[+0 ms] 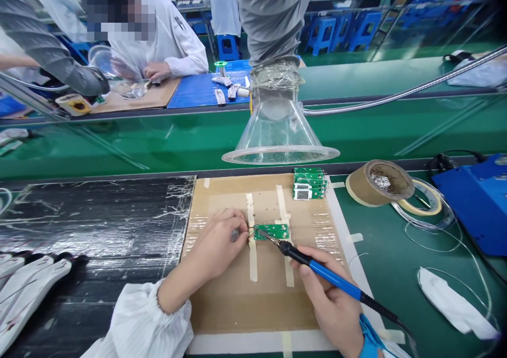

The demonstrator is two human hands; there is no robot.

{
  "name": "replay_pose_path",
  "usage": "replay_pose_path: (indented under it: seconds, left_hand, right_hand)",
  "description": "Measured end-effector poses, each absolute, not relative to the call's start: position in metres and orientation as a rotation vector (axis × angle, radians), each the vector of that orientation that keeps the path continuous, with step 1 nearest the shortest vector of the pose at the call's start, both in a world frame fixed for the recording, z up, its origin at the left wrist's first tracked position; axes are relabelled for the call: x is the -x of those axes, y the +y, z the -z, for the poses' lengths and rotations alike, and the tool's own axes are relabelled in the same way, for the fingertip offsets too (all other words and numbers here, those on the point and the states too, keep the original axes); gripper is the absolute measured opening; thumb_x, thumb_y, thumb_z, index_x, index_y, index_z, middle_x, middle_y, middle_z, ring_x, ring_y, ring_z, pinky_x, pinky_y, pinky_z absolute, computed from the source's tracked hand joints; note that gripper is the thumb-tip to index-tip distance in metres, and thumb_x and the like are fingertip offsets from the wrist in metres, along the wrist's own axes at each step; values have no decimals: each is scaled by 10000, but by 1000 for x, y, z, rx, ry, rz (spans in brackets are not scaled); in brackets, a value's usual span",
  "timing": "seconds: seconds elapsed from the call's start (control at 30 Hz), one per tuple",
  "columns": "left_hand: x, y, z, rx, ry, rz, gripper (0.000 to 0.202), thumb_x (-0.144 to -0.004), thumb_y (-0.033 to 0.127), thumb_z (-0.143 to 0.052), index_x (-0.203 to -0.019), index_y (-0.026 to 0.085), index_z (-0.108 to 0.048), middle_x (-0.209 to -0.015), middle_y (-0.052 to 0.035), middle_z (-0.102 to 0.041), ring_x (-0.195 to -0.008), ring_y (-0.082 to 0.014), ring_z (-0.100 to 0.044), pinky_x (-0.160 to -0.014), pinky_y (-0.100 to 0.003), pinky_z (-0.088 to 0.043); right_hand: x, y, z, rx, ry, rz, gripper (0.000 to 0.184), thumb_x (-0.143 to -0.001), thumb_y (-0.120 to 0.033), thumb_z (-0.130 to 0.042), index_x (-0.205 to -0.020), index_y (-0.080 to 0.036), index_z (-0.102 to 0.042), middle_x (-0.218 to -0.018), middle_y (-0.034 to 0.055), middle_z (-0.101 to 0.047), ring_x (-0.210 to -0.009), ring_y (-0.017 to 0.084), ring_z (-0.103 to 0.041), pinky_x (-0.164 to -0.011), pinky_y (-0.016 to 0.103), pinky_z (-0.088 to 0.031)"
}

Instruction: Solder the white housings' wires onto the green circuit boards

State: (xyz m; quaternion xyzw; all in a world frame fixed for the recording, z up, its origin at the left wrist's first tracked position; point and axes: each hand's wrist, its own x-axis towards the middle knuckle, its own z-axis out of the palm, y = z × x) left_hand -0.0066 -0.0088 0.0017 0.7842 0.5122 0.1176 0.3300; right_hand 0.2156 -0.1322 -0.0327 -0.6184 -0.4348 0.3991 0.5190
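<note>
A small green circuit board (272, 231) lies on a brown cardboard mat (237, 300) between strips of masking tape. My left hand (219, 242) is closed in a pinch at the board's left edge, holding thin wires against it. My right hand (330, 302) grips a blue-handled soldering iron (328, 276) like a pen; its tip touches the board's left end. A stack of more green boards (309, 182) sits at the mat's far right corner.
A clear fume-extraction funnel (279, 136) hangs just beyond the mat. A tape roll holding solder scraps (378, 182), loose solder wire (431, 226), a blue soldering station (479, 199) and a white cloth (451, 302) lie right. White parts (24, 284) rest on black film, left. Another person works across the green conveyor.
</note>
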Motion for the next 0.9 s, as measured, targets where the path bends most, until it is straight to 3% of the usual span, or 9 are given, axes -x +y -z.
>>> replay_pose_path:
  seconds: [0.23,0.7,0.9]
  left_hand:
    - [4,-4,-2,-2188,1337,-234,195,-947,129,-563,-790,221,-632,-953,-49,-696,-965,-278,-643,-885,-449,-521]
    - [4,-3,-1,-2180,1319,-211,192,-958,104,-587,-818,210,-665,-973,-53,-705,-998,-285,-637,-918,-466,-522]
    - [4,-2,-1,-2183,1314,-235,185,-959,140,-574,-817,220,-663,-967,-53,-708,-985,-282,-641,-926,-469,-523]
  right_hand:
    - [-218,-132,34,1480,-1087,-955,199,-1044,-392,-682,-1190,-290,-772,-1012,45,-809,-918,234,-789,-891,347,-680]
    - [-226,-132,42,1423,-1205,-912,198,-1050,-340,-685,-1217,-274,-767,-1045,66,-821,-909,244,-816,-794,323,-708]
    - [-220,-135,36,1464,-1091,-920,202,-1046,-377,-689,-1197,-269,-769,-1036,65,-806,-928,239,-797,-854,341,-700]
